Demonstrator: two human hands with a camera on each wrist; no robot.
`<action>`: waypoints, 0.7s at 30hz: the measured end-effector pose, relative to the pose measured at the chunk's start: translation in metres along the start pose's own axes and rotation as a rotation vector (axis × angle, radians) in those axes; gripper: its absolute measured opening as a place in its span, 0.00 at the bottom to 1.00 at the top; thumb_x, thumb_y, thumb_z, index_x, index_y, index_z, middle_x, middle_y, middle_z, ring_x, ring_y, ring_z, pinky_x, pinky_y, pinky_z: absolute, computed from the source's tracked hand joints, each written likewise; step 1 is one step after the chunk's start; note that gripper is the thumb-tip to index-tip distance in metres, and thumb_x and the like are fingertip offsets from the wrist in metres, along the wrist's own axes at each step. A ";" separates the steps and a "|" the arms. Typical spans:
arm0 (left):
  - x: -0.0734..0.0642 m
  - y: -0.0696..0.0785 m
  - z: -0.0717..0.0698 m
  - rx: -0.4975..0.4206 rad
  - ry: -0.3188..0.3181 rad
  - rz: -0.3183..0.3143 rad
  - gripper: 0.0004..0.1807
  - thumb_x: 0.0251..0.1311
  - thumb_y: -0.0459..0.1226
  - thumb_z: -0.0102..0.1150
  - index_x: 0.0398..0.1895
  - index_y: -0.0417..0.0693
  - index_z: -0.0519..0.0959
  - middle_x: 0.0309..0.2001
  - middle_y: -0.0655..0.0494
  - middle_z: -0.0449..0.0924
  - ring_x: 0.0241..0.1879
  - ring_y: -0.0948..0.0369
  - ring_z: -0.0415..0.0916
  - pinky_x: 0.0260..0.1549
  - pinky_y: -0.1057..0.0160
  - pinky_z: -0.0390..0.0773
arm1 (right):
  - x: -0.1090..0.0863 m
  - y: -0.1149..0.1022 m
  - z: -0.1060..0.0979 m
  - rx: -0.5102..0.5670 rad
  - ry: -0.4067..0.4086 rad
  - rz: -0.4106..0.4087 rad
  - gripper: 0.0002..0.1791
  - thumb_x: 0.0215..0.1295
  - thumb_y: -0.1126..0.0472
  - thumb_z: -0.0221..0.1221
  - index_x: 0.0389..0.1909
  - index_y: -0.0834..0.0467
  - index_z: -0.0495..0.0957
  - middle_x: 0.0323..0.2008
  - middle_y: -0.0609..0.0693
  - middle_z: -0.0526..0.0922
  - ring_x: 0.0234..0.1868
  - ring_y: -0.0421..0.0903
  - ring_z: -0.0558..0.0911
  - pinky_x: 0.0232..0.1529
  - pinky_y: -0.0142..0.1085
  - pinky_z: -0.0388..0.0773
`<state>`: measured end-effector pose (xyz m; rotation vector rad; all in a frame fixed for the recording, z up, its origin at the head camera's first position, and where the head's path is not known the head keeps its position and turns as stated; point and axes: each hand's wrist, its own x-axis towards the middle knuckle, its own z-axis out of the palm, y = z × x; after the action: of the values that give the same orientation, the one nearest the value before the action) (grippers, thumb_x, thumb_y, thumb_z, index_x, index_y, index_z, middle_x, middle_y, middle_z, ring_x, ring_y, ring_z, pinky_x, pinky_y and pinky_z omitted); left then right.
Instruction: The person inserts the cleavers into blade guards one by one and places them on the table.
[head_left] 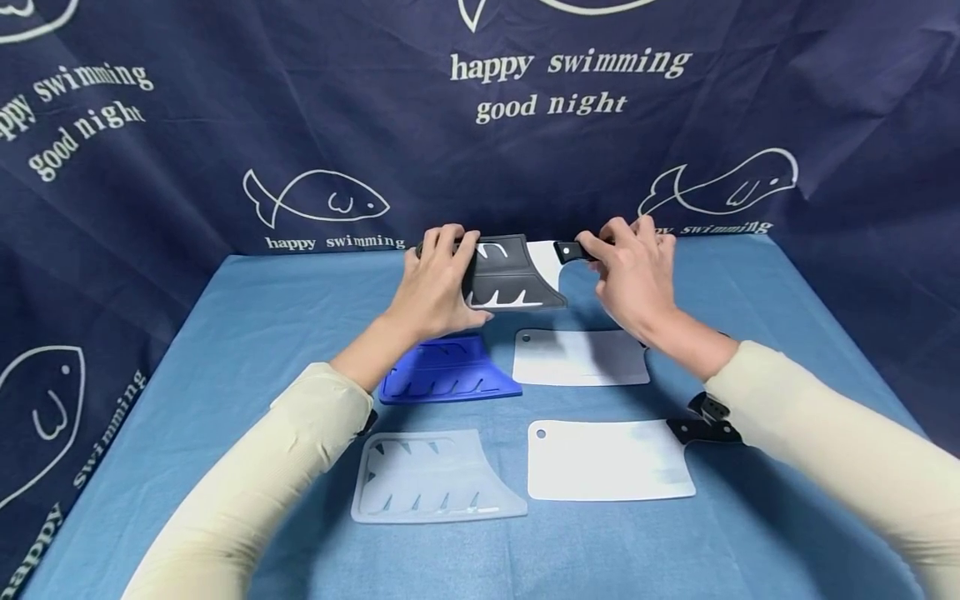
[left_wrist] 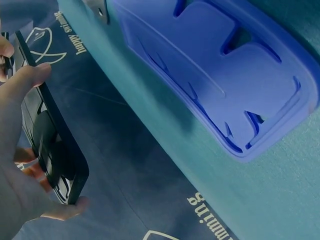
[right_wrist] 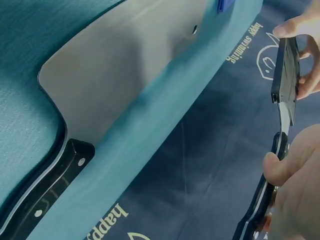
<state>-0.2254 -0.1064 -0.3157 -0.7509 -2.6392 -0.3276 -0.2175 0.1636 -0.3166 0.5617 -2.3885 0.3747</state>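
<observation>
Above the far part of the table my left hand grips a black knife sheath. My right hand pinches the black handle of a cleaver. Its white blade sits partly inside the sheath. The left wrist view has the black sheath edge-on between thumb and fingers of the left hand. In the right wrist view the right hand curls round the handle, with the sheath beyond it.
On the blue tablecloth lie a blue sheath, a bare cleaver, a clear sheath and another bare cleaver with a black handle. A dark printed cloth hangs behind.
</observation>
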 end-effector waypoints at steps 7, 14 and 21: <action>0.002 -0.002 0.001 0.019 -0.030 -0.002 0.58 0.27 0.58 0.77 0.66 0.44 0.63 0.60 0.47 0.62 0.61 0.47 0.57 0.42 0.43 0.66 | 0.000 0.002 -0.002 -0.005 -0.076 0.024 0.29 0.53 0.78 0.54 0.54 0.53 0.80 0.41 0.57 0.74 0.43 0.60 0.66 0.40 0.56 0.57; 0.005 -0.004 0.004 0.019 -0.055 -0.005 0.58 0.28 0.59 0.77 0.66 0.45 0.63 0.60 0.47 0.62 0.61 0.48 0.57 0.43 0.42 0.67 | 0.003 0.005 0.001 -0.002 -0.104 0.049 0.27 0.55 0.77 0.54 0.54 0.54 0.81 0.40 0.57 0.75 0.43 0.60 0.66 0.40 0.56 0.58; 0.010 -0.006 0.006 0.025 -0.088 -0.017 0.58 0.29 0.59 0.77 0.67 0.45 0.63 0.60 0.47 0.62 0.61 0.47 0.58 0.45 0.41 0.68 | 0.007 0.008 0.003 0.003 -0.194 0.111 0.30 0.53 0.78 0.52 0.56 0.54 0.80 0.42 0.57 0.76 0.44 0.58 0.66 0.40 0.55 0.59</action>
<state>-0.2381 -0.1044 -0.3181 -0.7514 -2.7277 -0.2712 -0.2280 0.1676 -0.3149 0.4871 -2.6136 0.3879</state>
